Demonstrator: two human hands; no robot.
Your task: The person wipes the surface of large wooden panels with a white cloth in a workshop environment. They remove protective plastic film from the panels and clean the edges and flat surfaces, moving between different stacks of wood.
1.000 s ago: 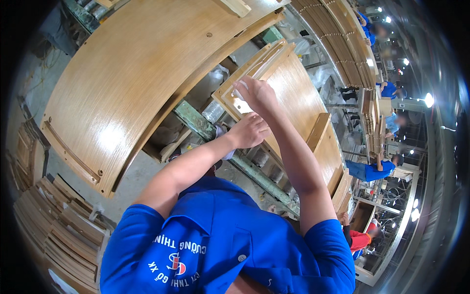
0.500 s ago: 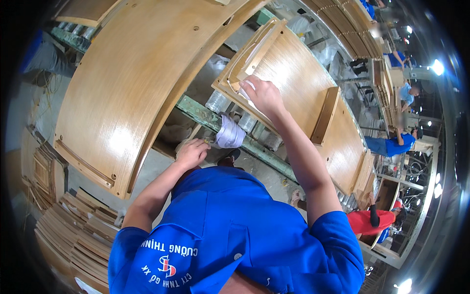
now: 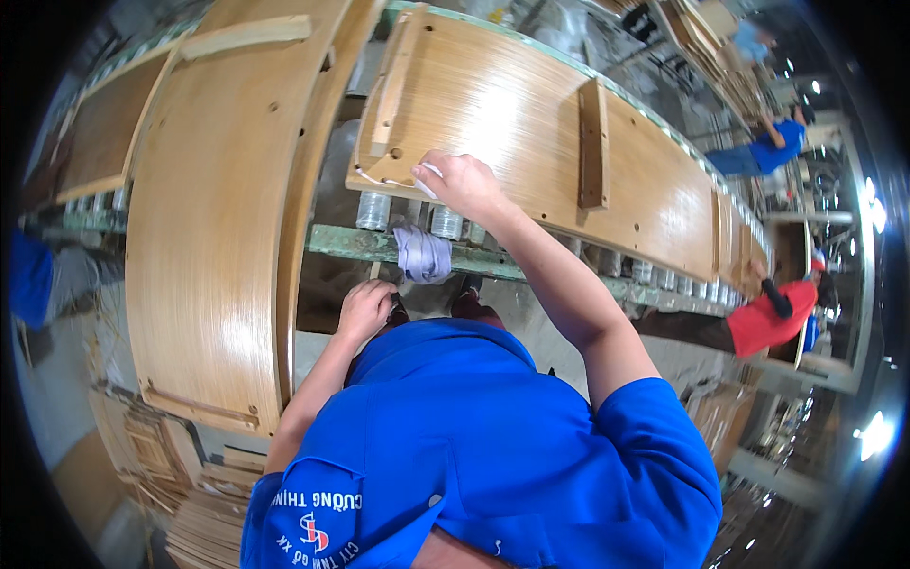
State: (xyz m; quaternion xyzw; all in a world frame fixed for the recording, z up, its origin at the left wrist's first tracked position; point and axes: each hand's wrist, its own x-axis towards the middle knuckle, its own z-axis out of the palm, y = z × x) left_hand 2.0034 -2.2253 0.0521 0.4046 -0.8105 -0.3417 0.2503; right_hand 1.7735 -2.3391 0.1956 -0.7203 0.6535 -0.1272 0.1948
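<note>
My right hand (image 3: 462,182) rests on the near corner of a long curved wooden panel (image 3: 531,123) that lies on a roller conveyor. Its fingers are closed on a small white piece (image 3: 428,172), pressed to the panel's surface. A thin white line runs along the panel's edge to the left of that hand. My left hand (image 3: 366,309) hangs lower, close to my blue shirt, fingers loosely curled and holding nothing. A grey cloth (image 3: 424,253) is draped over the conveyor's green rail (image 3: 346,243), between the two hands.
A second large curved panel (image 3: 213,218) stands on my left. Clear rollers (image 3: 373,211) show under the panel's edge. Stacked wood pieces (image 3: 204,517) lie at lower left. A person in red (image 3: 782,318) and a person in blue (image 3: 758,152) work farther along the line.
My left hand has dropped from beside my right hand down toward my body. The grey cloth now hangs on the rail. My right hand stays on the panel's corner.
</note>
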